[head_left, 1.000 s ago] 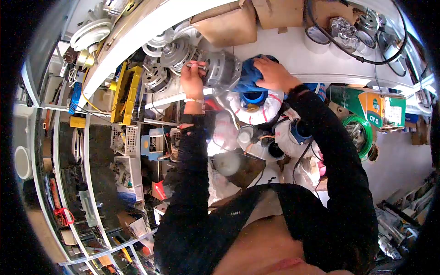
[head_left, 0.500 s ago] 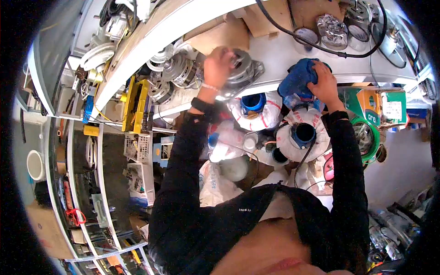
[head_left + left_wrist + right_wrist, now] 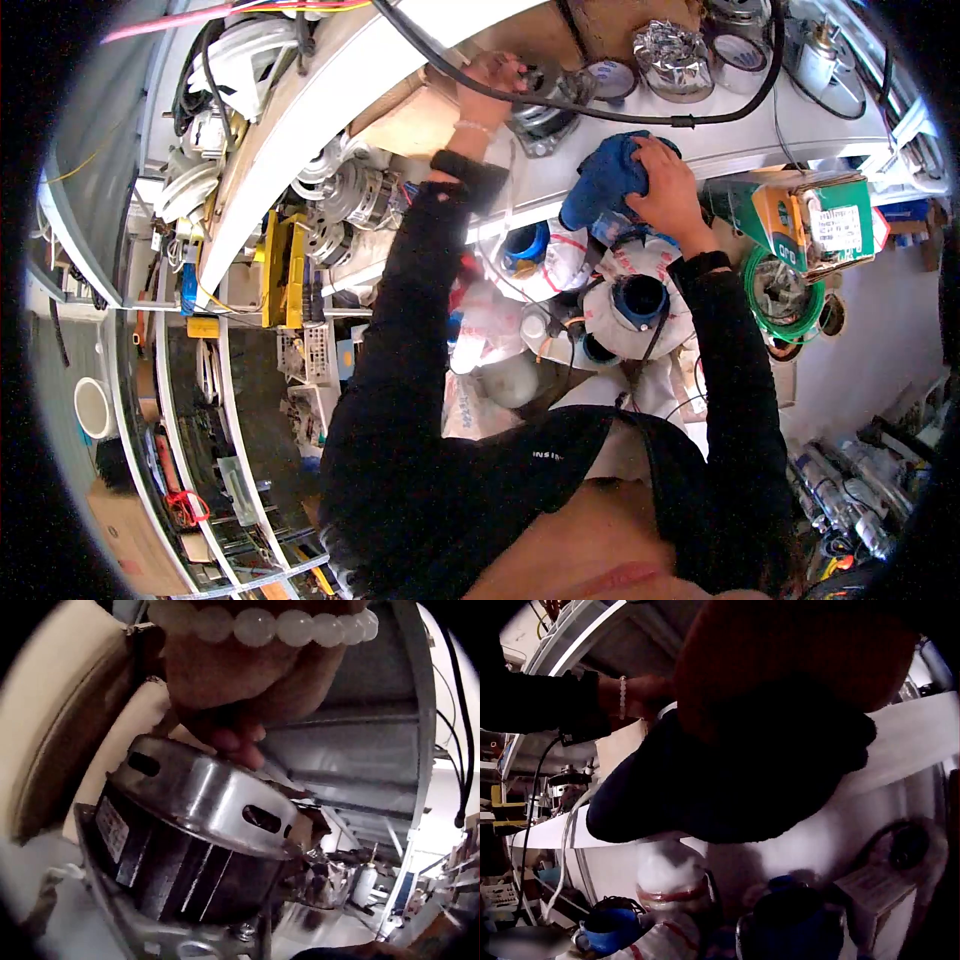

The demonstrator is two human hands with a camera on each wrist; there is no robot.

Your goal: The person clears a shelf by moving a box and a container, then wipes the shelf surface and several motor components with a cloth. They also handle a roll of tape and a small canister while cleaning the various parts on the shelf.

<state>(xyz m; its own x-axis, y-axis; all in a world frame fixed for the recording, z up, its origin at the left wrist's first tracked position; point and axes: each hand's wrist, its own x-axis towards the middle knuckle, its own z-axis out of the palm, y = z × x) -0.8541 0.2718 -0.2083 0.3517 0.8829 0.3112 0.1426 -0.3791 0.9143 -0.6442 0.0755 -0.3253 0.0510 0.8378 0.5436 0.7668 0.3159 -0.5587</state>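
At the shelf's upper middle in the head view, my left hand (image 3: 490, 80) grips the top of a metal motor (image 3: 545, 120). The left wrist view shows the curled fingers of that hand (image 3: 247, 690) at the upper face of the motor (image 3: 210, 802), which has slotted metal and a dark body. My right hand (image 3: 668, 190) holds a bunched blue cloth (image 3: 605, 180) at the shelf's front edge, apart from the motor. Up close in the right wrist view, the cloth (image 3: 727, 795) looks dark beneath the right hand (image 3: 795, 652).
More motors (image 3: 355, 195) sit on the shelf (image 3: 740, 150) at the left. A cardboard box (image 3: 410, 125), tape rolls (image 3: 740, 55) and a foil-wrapped item (image 3: 672, 60) are also there. A black cable (image 3: 640, 118) hangs across the view. Wrapped bundles (image 3: 632, 300) stand below.
My left hand has moved the motor away from the others, rightward and farther back on the shelf. My right hand and the cloth have come away from the motor, toward the right.
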